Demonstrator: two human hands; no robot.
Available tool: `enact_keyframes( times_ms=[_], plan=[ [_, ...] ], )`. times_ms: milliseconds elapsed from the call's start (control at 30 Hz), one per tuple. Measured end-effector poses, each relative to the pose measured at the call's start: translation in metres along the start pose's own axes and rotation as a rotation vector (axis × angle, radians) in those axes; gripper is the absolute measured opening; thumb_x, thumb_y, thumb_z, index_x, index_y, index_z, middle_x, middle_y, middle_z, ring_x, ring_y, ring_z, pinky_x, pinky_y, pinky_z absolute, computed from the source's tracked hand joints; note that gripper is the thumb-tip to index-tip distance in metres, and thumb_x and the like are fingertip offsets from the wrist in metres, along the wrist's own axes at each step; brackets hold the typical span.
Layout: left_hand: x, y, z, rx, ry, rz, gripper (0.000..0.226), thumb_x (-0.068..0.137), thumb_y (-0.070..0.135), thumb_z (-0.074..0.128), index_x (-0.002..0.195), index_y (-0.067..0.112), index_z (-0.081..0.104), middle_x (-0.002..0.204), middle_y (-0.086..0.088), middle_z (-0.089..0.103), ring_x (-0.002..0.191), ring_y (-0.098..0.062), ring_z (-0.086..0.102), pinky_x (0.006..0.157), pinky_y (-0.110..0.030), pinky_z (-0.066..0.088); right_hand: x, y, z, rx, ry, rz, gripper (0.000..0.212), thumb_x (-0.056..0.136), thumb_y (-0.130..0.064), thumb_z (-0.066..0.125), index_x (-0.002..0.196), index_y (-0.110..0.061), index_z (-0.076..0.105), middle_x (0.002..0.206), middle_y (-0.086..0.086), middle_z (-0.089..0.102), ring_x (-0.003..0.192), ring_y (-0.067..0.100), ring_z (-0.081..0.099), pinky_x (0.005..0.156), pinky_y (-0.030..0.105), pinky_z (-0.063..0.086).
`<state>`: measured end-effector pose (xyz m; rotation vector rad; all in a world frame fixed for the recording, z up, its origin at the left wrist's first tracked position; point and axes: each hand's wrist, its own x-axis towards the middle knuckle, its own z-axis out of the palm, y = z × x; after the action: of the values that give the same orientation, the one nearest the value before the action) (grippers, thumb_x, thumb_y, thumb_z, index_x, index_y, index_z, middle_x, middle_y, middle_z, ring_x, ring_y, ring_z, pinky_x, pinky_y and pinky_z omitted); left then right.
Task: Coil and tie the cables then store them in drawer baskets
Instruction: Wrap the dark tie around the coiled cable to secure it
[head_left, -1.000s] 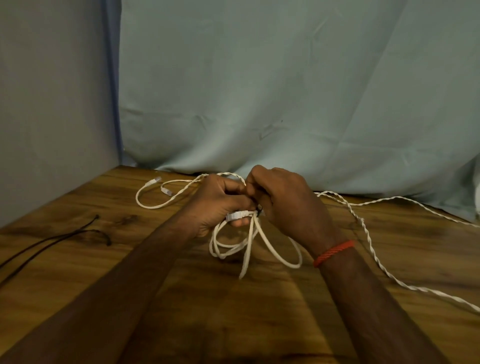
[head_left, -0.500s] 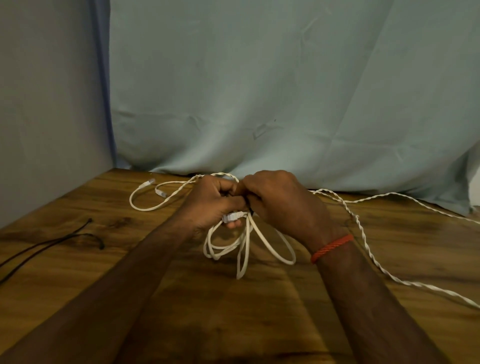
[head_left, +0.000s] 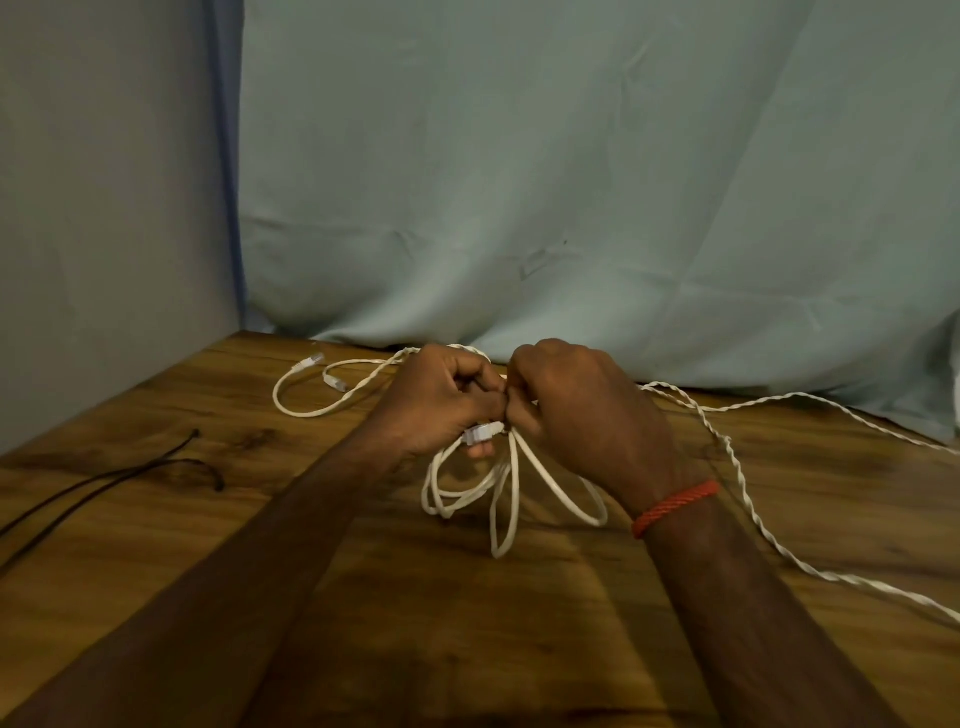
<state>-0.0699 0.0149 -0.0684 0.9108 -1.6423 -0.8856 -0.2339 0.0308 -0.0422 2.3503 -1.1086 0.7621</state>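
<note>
The left hand (head_left: 441, 408) and right hand (head_left: 584, 415) are pinching the coil (head_left: 515, 488) at its neck, fingers curled tight, near the table's (head_left: 363, 597) far edge. It is looking light and springy; best gripped there

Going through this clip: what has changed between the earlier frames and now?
Nothing clearly moved. The left hand and right hand keep gripping the coiled white cable at its gathered middle. The twisted white cable and the black cable lie as before.
</note>
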Motion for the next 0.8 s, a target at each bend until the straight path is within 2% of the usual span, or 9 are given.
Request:
enact_keyframes(
  times_ms=[133,267,333,400,467,600,800],
  plan=[
    [-0.0011,0.0008,-0.0014,-0.002,0.006,-0.006,0.006,0.084,-0.015,0.063,0.087,-0.013,0.067,0.054,-0.014,0.063,0.036,-0.020,0.057,0.040,-0.026,0.047,-0.0004,-0.0012,0.0013,-0.004,0.005,0.016,0.015,0.092,-0.025,0.058,0.091,-0.010,0.061,0.082,0.009,0.060,0.072,0.030,0.059,0.064,0.043,0.051],
    [-0.0018,0.0016,-0.0020,0.013,0.009,-0.024,0.012,0.086,-0.011,0.064,0.092,-0.004,0.072,0.054,-0.008,0.063,0.035,-0.016,0.054,0.036,-0.021,0.044,-0.0002,-0.0018,0.0048,0.064,0.009,0.050,0.012,0.087,-0.022,0.059,0.085,-0.011,0.059,0.076,0.006,0.057,0.068,0.028,0.056,0.062,0.044,0.050],
    [-0.0020,0.0021,-0.0038,0.055,-0.018,-0.025,0.015,0.088,-0.008,0.062,0.094,-0.001,0.075,0.058,-0.016,0.065,0.036,-0.017,0.054,0.035,-0.019,0.040,-0.0001,-0.0023,0.0073,0.123,0.016,0.059,0.012,0.084,-0.022,0.058,0.083,-0.010,0.057,0.075,0.005,0.056,0.067,0.028,0.054,0.061,0.044,0.048],
    [-0.0027,0.0028,-0.0059,0.110,-0.044,-0.015,0.014,0.089,-0.006,0.059,0.084,-0.007,0.072,0.066,-0.028,0.065,0.036,-0.019,0.054,0.034,-0.019,0.038,-0.0002,-0.0022,0.0091,0.146,0.006,0.050,0.014,0.084,-0.024,0.055,0.084,-0.010,0.057,0.075,0.005,0.056,0.067,0.025,0.053,0.062,0.044,0.047],
    [-0.0025,0.0024,-0.0061,0.144,-0.063,-0.015,0.016,0.089,-0.006,0.057,0.078,-0.011,0.067,0.059,-0.025,0.062,0.035,-0.020,0.054,0.034,-0.019,0.038,-0.0001,-0.0007,0.0087,0.151,-0.006,0.029,0.017,0.085,-0.026,0.053,0.085,-0.009,0.057,0.076,0.004,0.055,0.067,0.024,0.052,0.061,0.041,0.046],
    [-0.0029,0.0013,-0.0071,0.108,-0.119,-0.036,0.011,0.091,-0.007,0.055,0.086,-0.013,0.062,0.055,-0.013,0.059,0.037,-0.021,0.054,0.035,-0.022,0.039,-0.0004,0.0011,0.0057,0.153,0.003,-0.020,0.015,0.083,-0.024,0.055,0.083,-0.010,0.057,0.074,0.004,0.054,0.065,0.023,0.051,0.059,0.034,0.039],
    [-0.0011,-0.0015,-0.0079,0.019,-0.130,-0.061,0.012,0.093,-0.005,0.059,0.094,-0.017,0.061,0.061,-0.017,0.060,0.039,-0.017,0.058,0.036,-0.020,0.043,0.0009,0.0052,0.0052,0.241,-0.025,0.008,0.014,0.079,-0.025,0.058,0.082,-0.011,0.058,0.074,0.002,0.055,0.066,0.020,0.051,0.060,0.035,0.042]
  ],
)
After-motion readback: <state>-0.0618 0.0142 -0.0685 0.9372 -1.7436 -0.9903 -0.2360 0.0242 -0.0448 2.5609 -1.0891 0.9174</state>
